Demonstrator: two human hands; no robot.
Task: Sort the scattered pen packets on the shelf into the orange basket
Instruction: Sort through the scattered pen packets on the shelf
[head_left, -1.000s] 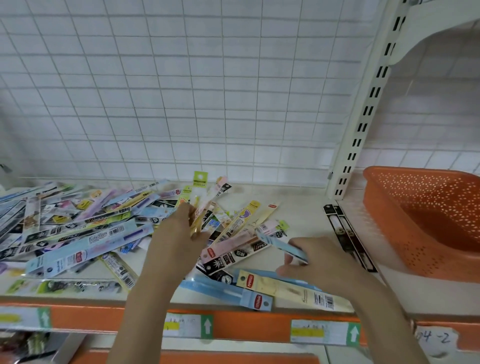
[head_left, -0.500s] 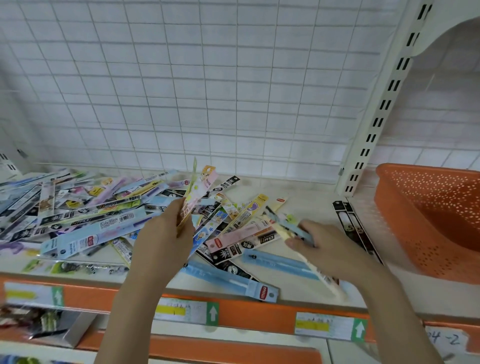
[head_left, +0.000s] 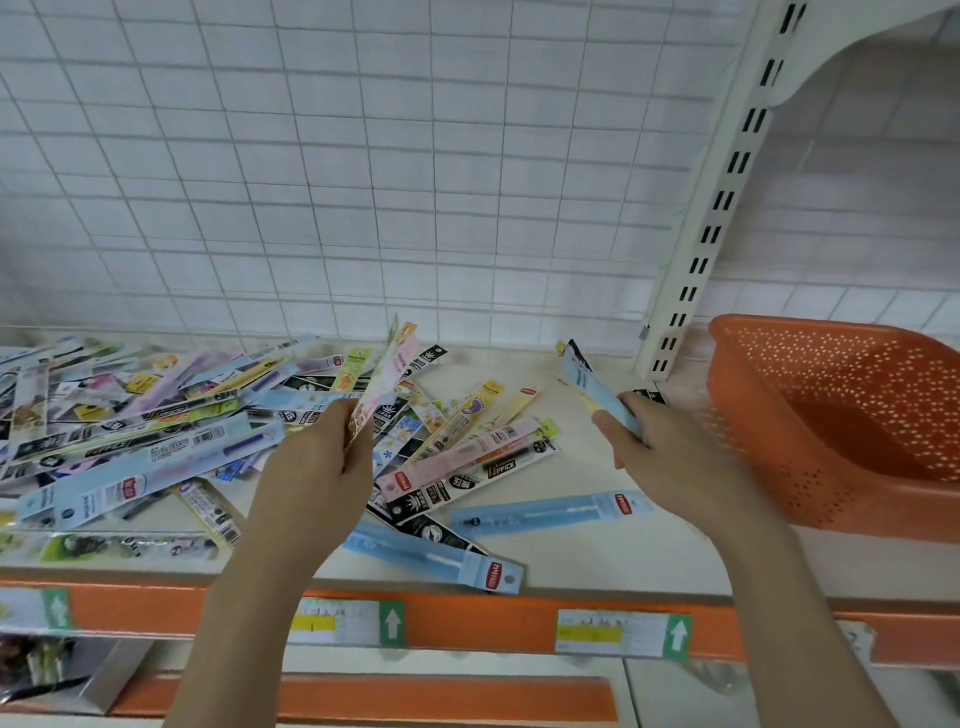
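Observation:
Several pen packets (head_left: 156, 415) lie scattered over the left and middle of the shelf. My left hand (head_left: 317, 467) grips a small bunch of pink and yellow packets (head_left: 389, 374), held upright above the pile. My right hand (head_left: 660, 457) grips a few packets, a light blue one (head_left: 592, 389) in front, tilted up and lifted off the shelf. The orange basket (head_left: 769, 447) stands at the right end of the shelf, just right of my right hand; what I see of its inside holds nothing.
A white wire grid (head_left: 363, 182) backs the shelf, and a slotted white upright (head_left: 722, 197) rises just left of the basket. Two blue packets (head_left: 550, 514) lie near the shelf's orange front edge (head_left: 467, 618) with price labels. A lower shelf shows below.
Both hands have lifted their packets off the shelf. My right hand has moved right, toward the basket, tilting its packets upright. My left hand has raised its bunch higher.

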